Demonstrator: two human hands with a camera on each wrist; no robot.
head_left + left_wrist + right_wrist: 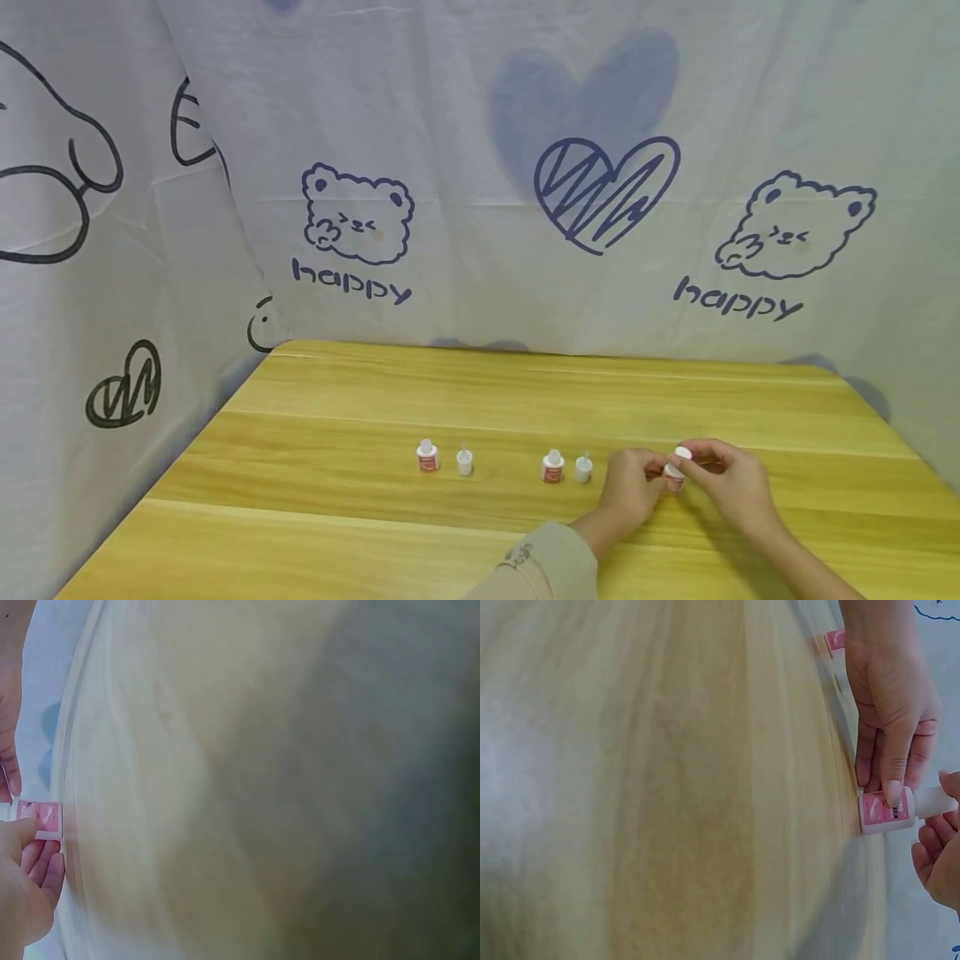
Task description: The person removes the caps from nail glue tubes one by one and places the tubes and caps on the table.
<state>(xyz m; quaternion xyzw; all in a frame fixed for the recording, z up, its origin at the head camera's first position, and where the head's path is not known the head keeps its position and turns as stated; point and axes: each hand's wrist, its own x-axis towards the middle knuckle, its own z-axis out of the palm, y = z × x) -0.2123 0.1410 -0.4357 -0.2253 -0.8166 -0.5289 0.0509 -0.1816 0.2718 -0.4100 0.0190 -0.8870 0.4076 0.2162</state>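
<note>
A small white bottle with a pink label [883, 813] stands on the table toward the right, its white cap [932, 800] on top. My left hand [628, 490] holds the bottle by its body, thumb across the label in the right wrist view. The fingers and thumb of my right hand [738, 490] pinch the cap from the other side. To the left stands a second such bottle [552, 468], uncapped, with a white cap [583, 471] upside down beside it, its thin stem pointing up. Farther left are a third uncapped bottle [427, 458] and its upturned cap [464, 462].
The bottles and caps form a loose row across the wooden table [315, 517]. A white cloth [465, 150] printed with hearts and bear faces hangs behind the table's far edge and along its left side.
</note>
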